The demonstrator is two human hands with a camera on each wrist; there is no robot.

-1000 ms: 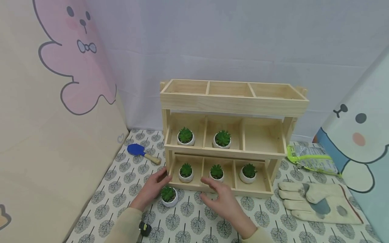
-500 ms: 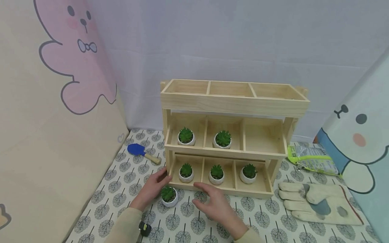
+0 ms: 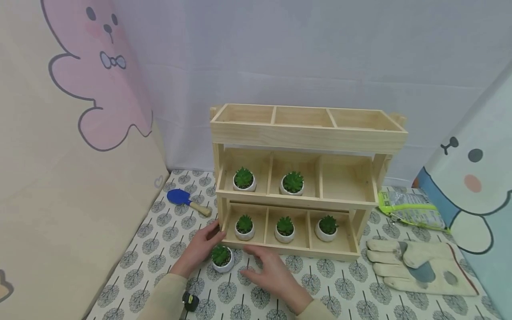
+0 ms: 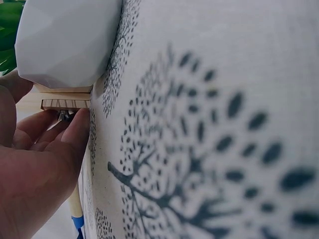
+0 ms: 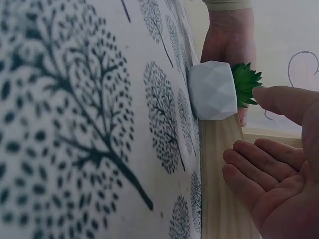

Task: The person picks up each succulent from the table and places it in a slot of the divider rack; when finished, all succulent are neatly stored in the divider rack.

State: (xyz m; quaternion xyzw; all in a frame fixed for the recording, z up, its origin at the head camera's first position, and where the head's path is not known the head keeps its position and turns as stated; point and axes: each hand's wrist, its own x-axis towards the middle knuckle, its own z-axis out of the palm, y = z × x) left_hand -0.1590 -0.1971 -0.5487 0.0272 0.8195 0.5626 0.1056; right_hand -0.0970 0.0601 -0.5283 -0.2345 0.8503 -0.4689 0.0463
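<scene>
A three-tier wooden plant shelf point(image 3: 308, 140) stands on the table. My left hand point(image 3: 202, 246) holds its lower left corner, thumb at the front and fingers at the side; the left wrist view shows the wood's end point(image 4: 65, 103) between them. Right beside that hand, a succulent in a white faceted pot point(image 3: 223, 259) stands on the cloth. My right hand point(image 3: 272, 271) is to the right of this pot, thumb and fingers spread, holding nothing. In the right wrist view the pot point(image 5: 213, 90) is just beyond my fingers, with a gap in the head view.
Several potted succulents point(image 3: 245, 227) sit in the lower and middle tiers. A blue trowel point(image 3: 188, 201) lies left of the shelf. To the right are work gloves point(image 3: 420, 266) and a green-edged bag point(image 3: 414, 210). Patterned cloth point(image 3: 312, 293) covers the table.
My right hand has moved left along the shelf's front, closer to the succulent pot on the cloth. My left hand has stayed at the shelf corner.
</scene>
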